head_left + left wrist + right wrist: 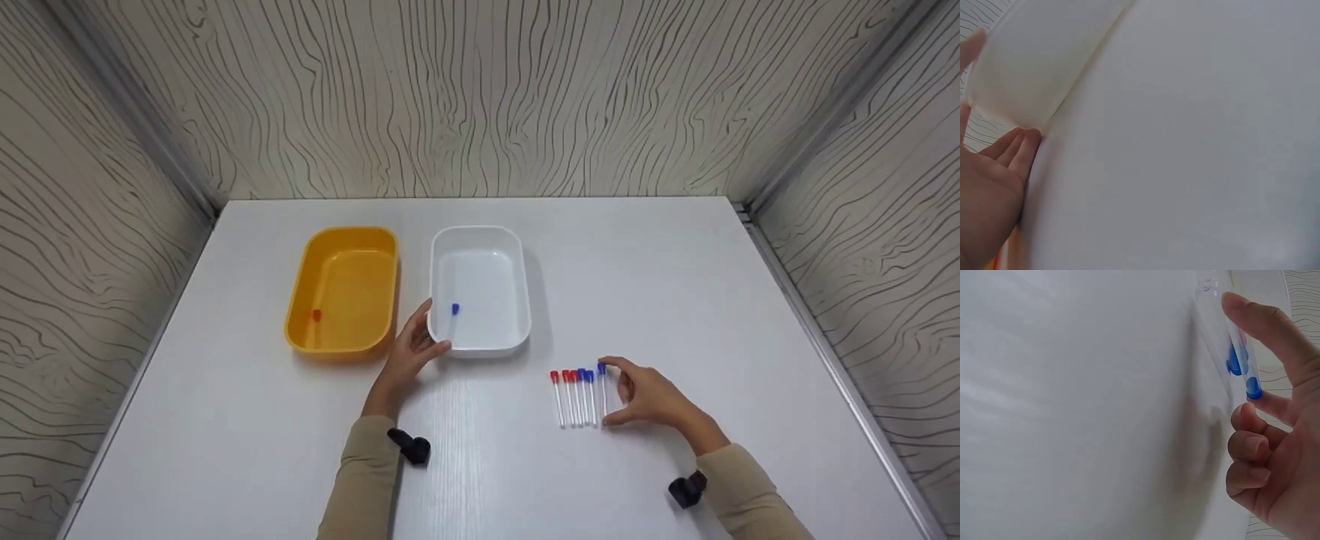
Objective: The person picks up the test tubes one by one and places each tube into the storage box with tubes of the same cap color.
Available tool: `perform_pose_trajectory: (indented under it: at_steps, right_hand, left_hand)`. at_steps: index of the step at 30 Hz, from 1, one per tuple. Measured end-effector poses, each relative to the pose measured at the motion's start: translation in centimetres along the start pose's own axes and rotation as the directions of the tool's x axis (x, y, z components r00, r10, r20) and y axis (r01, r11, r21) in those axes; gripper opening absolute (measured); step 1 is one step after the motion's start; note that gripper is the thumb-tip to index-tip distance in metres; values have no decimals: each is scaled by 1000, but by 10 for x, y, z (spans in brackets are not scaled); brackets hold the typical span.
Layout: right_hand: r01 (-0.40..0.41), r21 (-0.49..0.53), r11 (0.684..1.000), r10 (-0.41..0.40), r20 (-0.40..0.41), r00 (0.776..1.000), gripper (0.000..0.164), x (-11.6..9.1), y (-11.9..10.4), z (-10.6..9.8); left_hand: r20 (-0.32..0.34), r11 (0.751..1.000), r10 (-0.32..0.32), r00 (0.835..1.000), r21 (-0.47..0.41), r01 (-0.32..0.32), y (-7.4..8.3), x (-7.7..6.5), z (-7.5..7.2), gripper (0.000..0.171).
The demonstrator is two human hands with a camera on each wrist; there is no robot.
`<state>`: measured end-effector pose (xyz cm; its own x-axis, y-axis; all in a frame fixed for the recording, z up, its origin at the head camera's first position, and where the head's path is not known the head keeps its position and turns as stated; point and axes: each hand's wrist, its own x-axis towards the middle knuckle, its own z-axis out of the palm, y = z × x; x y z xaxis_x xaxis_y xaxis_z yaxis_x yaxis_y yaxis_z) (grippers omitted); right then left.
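Observation:
My left hand [406, 360] holds the near left corner of a white plastic tray [517, 300], thumb at the front rim and fingers along the side. One blue-capped test tube [454, 310] lies inside that tray. To the right, my right hand [654, 395] pinches another blue-capped test tube [1253, 385] lengthwise, index finger at the cap and thumb at the other end. Just left of it, three red-capped test tubes [556, 390] and two blue-capped ones [591, 386] lie in a row on the table.
Left of the white tray stands a yellow tray [300, 300] holding one red-capped test tube [316, 316]. Both trays sit on a white table [637, 285] bounded by wood-patterned panels [465, 97] at the back and sides.

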<state>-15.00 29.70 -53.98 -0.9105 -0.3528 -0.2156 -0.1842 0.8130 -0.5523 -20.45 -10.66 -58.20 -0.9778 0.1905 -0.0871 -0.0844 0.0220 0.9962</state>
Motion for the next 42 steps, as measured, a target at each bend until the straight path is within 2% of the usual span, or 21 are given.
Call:
perform_pose_trajectory:
  at_steps: [6,13,18,25,35,42]
  right_hand:
    - [28,23,999,-27,-24,999,91,5,-11,-9]
    - [81,86,993,-79,-31,996,89,16,-30,-17]
    - [97,121,988,-95,-27,995,90,28,-44,-19]
    - [146,158,977,-142,-36,989,89,52,-61,-19]
    - [177,181,967,-176,-23,984,92,91,-80,-22]
    - [217,229,949,-220,-13,975,94,112,-82,-21]
  left_hand:
    - [2,999,-39,999,-17,39,2,-1,-3,82]
    - [25,998,4,1000,-60,-3,1,0,-2,84]
    - [6,999,-27,1000,-34,27,-1,1,0,83]
    - [20,999,-40,999,-28,40,-2,0,-1,83]
    - [-9,997,-74,997,-23,73,4,2,-1,80]
    - [26,998,-21,999,-62,22,4,0,0,84]
